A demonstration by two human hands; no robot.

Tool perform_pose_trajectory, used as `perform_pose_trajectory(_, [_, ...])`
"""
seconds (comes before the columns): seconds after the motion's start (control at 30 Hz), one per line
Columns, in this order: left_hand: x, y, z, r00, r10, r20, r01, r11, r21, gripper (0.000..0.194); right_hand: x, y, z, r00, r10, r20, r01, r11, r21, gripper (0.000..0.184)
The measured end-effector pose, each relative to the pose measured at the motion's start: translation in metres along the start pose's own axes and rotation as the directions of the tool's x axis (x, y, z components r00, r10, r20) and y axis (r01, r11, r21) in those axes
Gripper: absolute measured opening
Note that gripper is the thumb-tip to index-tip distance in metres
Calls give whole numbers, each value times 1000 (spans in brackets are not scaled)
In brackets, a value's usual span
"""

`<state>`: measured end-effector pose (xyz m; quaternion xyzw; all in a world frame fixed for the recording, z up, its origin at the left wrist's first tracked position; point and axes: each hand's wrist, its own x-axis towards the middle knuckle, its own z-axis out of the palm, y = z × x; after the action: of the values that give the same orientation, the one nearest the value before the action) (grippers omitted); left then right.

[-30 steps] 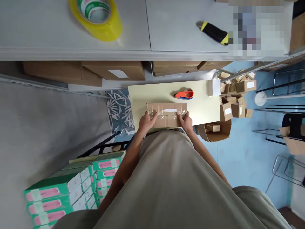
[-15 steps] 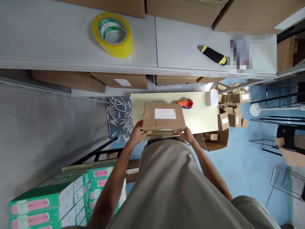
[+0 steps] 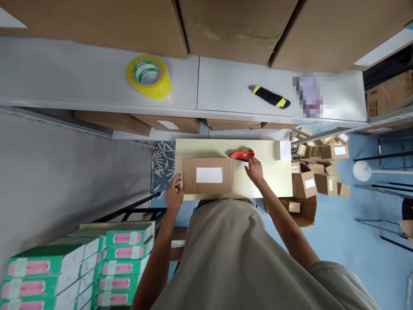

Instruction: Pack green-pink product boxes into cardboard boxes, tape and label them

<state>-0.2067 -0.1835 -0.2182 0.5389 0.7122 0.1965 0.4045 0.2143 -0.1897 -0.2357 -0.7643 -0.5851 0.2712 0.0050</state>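
Note:
A closed brown cardboard box (image 3: pixel 190 176) with a white label (image 3: pixel 209 175) lies on the pale yellow table (image 3: pixel 267 185). My left hand (image 3: pixel 174 192) is beside the box's left side, fingers apart and holding nothing. To the right of the box, my right hand (image 3: pixel 254 170) has its fingers on the near right end of an orange-and-blue tape dispenser (image 3: pixel 240 155). Those fingers look curled around the dispenser, though their tips are partly hidden. The dispenser still seems to rest on the table.
A grey shelf (image 3: pixel 222 86) above the table's far edge carries a yellow tape roll (image 3: pixel 150 77), a utility knife (image 3: pixel 269 96) and large cartons (image 3: pixel 238 30). A white block (image 3: pixel 284 150) stands at the table's right. Green boxes (image 3: pixel 122 254) are stacked lower left; parcels (image 3: pixel 322 168) lie right.
Both hands have let go of the cardboard box, which now lies flat on the table. My right hand has moved up to the tape dispenser, which sits slightly farther left. The view has tilted up.

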Motion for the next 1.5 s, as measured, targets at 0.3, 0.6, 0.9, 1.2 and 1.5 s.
perform_pose_trajectory(0.3, [-25,153,118,981,142,-134,-152,987,-62,36,21,13,-28,984,-177,28,174,981,87,54])
perform_pose_trajectory(0.6, [-12,304,137,958,133,-252,-261,765,-589,29,-21,-65,-178,729,-538,-424,640,755,142,57])
perform_pose_trajectory(0.9, [51,354,122,921,-110,-373,-271,505,-819,33,106,-174,-262,681,-637,-361,623,763,-172,41])
perform_pose_trajectory(1.2, [-12,258,219,989,-147,-19,102,765,-636,41,56,-11,-158,683,-552,-479,619,785,-21,49])
perform_pose_trajectory(1.5, [-47,252,291,935,-254,247,342,830,-441,58,72,240,-81,984,65,-167,-55,996,64,55])
